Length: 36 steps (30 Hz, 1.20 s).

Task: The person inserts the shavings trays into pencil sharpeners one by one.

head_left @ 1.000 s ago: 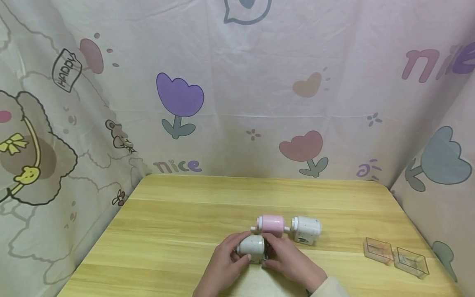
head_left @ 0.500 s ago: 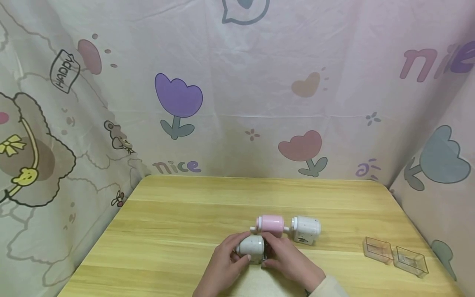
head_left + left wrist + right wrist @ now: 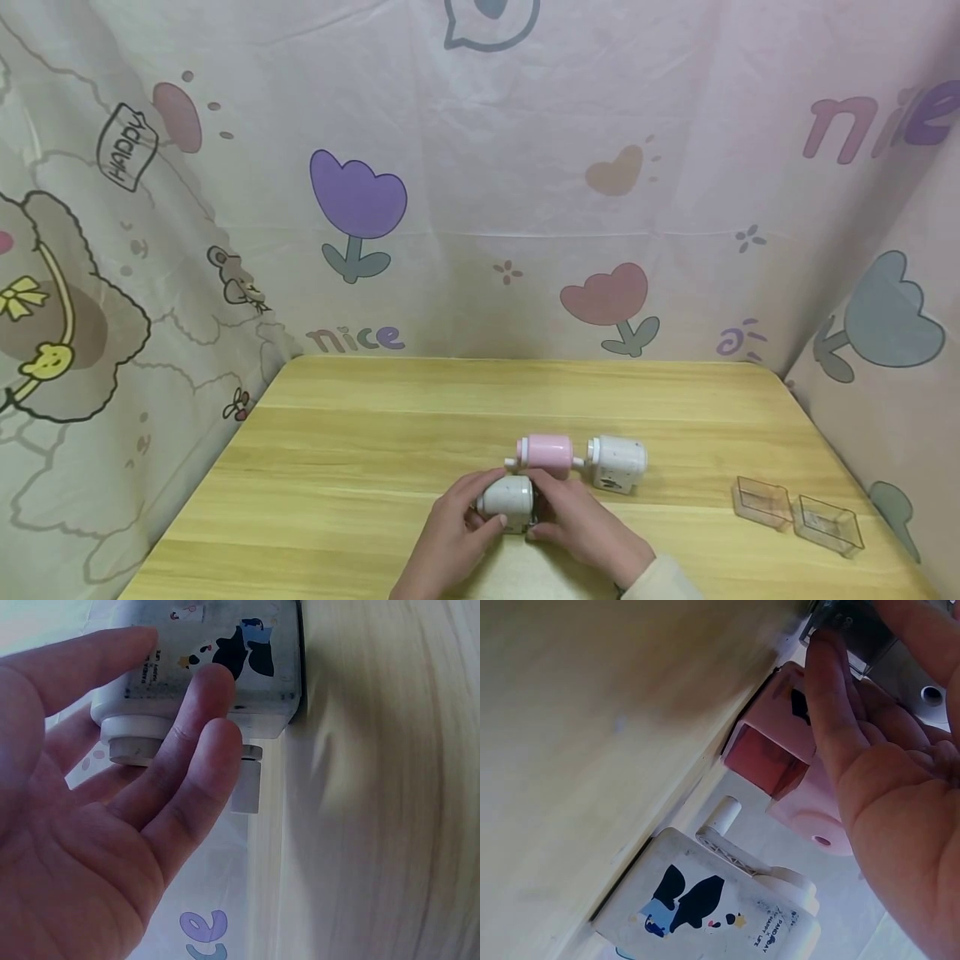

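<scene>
A white pencil sharpener (image 3: 506,497) lies between both hands near the front of the table. My left hand (image 3: 456,527) holds its left end, thumb on the near side and fingers around the far side; its printed penguin pattern and crank handle (image 3: 246,784) show in the left wrist view. At the opposite end, my right hand (image 3: 581,521) pinches the dark see-through drawer (image 3: 847,630), below the pencil hole. Just behind stands a pink pencil sharpener (image 3: 550,452), partly covered by the right hand. A second white pencil sharpener (image 3: 619,463) stands to its right.
On the right side of the wooden table (image 3: 360,433) lie two see-through trays, one pinkish tray (image 3: 762,503) and one greyish tray (image 3: 827,527). A printed cloth (image 3: 480,167) hangs behind the table and along both sides.
</scene>
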Available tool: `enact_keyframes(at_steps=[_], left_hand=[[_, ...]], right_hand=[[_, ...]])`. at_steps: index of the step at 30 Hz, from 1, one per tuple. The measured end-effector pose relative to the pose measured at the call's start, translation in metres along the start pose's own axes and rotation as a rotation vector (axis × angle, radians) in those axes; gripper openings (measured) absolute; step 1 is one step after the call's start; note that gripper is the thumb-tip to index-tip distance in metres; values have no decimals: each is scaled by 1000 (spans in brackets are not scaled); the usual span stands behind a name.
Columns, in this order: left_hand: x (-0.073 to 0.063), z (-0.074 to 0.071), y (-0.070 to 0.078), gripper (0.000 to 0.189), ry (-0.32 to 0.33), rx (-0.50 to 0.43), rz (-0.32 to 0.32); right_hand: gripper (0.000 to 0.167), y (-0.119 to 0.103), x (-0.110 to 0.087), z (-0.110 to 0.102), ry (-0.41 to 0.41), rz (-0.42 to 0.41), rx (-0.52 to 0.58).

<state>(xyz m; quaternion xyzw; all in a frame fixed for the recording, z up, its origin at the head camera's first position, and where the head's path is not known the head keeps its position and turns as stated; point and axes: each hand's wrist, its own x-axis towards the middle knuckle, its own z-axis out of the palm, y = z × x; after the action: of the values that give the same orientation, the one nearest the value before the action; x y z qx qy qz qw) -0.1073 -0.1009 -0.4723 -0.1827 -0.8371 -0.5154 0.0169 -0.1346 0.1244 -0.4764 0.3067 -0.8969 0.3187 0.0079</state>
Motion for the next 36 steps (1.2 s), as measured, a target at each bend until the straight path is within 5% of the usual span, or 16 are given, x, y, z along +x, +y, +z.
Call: enact_keyframes(at_steps=[36], left_hand=[[0, 0, 2, 51, 13, 14, 13]], right_hand=[[72, -2, 4, 3, 1, 22, 62]])
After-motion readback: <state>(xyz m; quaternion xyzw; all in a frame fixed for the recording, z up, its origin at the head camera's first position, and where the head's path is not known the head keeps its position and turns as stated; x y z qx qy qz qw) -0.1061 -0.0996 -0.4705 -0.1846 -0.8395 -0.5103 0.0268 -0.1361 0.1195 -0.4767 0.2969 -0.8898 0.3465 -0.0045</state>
